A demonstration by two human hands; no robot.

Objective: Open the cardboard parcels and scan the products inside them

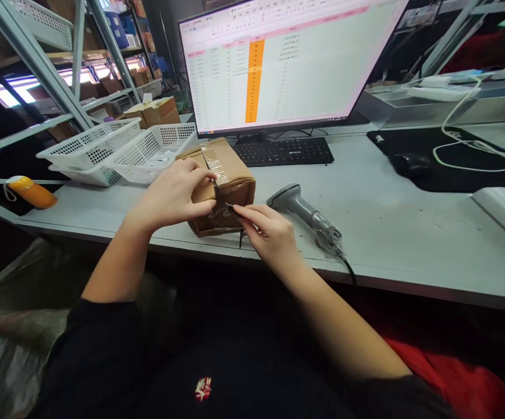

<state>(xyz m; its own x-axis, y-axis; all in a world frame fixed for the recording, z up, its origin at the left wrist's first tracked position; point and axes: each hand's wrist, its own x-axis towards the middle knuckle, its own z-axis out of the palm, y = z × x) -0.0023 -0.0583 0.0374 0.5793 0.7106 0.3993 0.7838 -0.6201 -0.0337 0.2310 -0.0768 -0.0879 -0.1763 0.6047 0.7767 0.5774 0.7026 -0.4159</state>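
Note:
A small brown cardboard box (230,174), sealed with clear tape, sits near the front edge of the grey desk (392,233). My left hand (174,195) lies over its near left top, fingers curled and gripping the box. My right hand (270,233) is at the box's near right face, fingers pinched on a thin dark tool (235,210) whose tip touches the taped front. What kind of tool it is I cannot make out.
A grey handheld barcode scanner (309,218) lies just right of the box, cable running off the desk edge. Behind are a black keyboard (285,151), a monitor (287,58) showing a spreadsheet, white mesh baskets (117,148), a mouse (409,164) on a black mat, metal shelving at left.

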